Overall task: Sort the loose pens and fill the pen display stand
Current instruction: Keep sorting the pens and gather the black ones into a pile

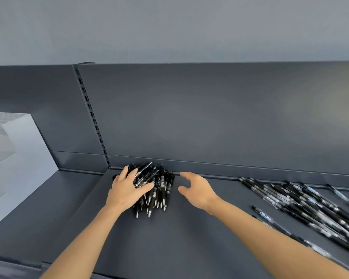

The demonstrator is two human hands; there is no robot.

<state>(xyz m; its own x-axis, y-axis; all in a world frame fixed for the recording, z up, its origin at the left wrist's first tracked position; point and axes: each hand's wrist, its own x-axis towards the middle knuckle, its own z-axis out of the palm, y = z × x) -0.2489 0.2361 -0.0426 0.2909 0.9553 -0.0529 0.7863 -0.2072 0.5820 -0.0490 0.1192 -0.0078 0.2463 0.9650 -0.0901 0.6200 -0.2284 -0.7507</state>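
Two heaps of pens lie on a dark grey shelf (169, 248). The far one, a tight pile of black click pens (159, 190), sits against the low lip where the shelf meets the back panel (210, 117). Most of its pens run side by side with their silver tips pointing near, and a few lie crosswise on top.

The left hand (127, 190) rests on the left part of this pile. Its fingers are spread and fairly straight, and the thumb reaches right across the upper pens. It presses on them rather than closing round any.

The right hand (197, 190) is just to the right of the pile, apart from it. Fingers and thumb are wide and loosely curved, and it holds nothing. I cannot tell whether it touches the shelf.

Well to the right, a spread of slimmer dark pens (302, 206) fans diagonally from the back lip toward the near right edge, blurred in places.

At the far left a pale grey box (18, 158) stands on the neighbouring shelf bay, beyond a slotted upright (91, 115). What it holds cannot be seen.
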